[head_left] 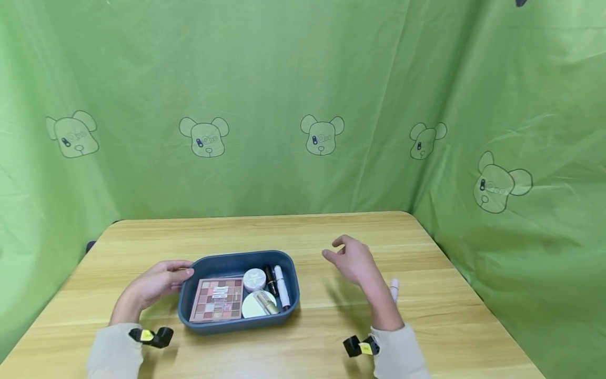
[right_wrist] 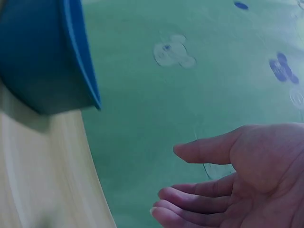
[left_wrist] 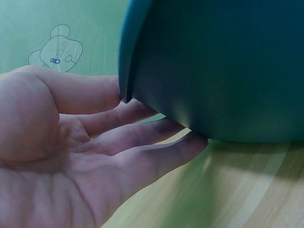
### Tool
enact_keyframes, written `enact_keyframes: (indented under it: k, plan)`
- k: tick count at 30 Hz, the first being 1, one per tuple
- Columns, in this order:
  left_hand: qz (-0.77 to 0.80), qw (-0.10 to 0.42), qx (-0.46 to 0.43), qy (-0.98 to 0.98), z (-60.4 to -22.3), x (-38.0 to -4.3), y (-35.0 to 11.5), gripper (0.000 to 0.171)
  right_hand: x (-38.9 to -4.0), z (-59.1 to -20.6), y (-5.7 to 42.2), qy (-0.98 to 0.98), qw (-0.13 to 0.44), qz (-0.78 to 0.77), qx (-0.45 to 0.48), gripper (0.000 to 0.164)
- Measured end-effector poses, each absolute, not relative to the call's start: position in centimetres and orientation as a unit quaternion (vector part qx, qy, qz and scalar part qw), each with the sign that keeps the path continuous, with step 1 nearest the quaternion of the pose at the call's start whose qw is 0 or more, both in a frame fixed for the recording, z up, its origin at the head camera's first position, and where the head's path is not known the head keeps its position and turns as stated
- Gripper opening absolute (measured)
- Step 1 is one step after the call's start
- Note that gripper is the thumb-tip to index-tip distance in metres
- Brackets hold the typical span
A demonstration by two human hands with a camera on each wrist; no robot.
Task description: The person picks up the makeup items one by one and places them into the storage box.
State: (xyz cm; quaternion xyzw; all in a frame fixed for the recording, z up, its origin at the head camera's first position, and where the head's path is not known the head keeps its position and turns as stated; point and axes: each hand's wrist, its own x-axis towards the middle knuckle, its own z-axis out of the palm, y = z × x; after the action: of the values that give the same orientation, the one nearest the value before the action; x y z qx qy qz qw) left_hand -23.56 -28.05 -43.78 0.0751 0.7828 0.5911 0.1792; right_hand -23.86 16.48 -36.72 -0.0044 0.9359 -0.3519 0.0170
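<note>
A dark blue oblong tray (head_left: pixel 239 328) stands on the wooden table. At its left end my left hand (head_left: pixel 160 281) grips it, thumb at the rim and fingers against the outer wall. Inside lie an eyeshadow palette (head_left: pixel 219 301), a round white jar (head_left: pixel 254 279) and a flat round white compact (head_left: pixel 250 307). A gold-capped tube (head_left: pixel 266 302) rests over the compact. Beside these are a black tube (head_left: pixel 270 280) and a white tube (head_left: pixel 281 287). My right hand (head_left: pixel 354 259) hovers right of the tray with nothing in it, its fingers loosely bent and thumb apart.
A pale pink-white tube (head_left: pixel 394 287) lies on the wooden table (head_left: pixel 331 342), partly hidden behind my right forearm. Green curtains (head_left: pixel 265 179) printed with bear heads hang behind the table and along its sides.
</note>
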Motion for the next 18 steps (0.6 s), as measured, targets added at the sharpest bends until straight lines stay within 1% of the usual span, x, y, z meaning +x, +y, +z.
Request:
enact_keyframes:
  k: [8, 18]
  plan:
    - [0.596, 0.182, 0.087, 0.777, -43.9, -23.6, -28.2, 0.054, -24.5, -37.0, 19.7, 0.940, 0.008, -0.340, 0.010, 0.053]
    - [0.599, 0.179, 0.081, 0.776, -43.8, -23.6, -28.2, 0.054, -24.8, -37.5, 21.8, 0.955, 0.047, -0.294, 0.021, 0.064]
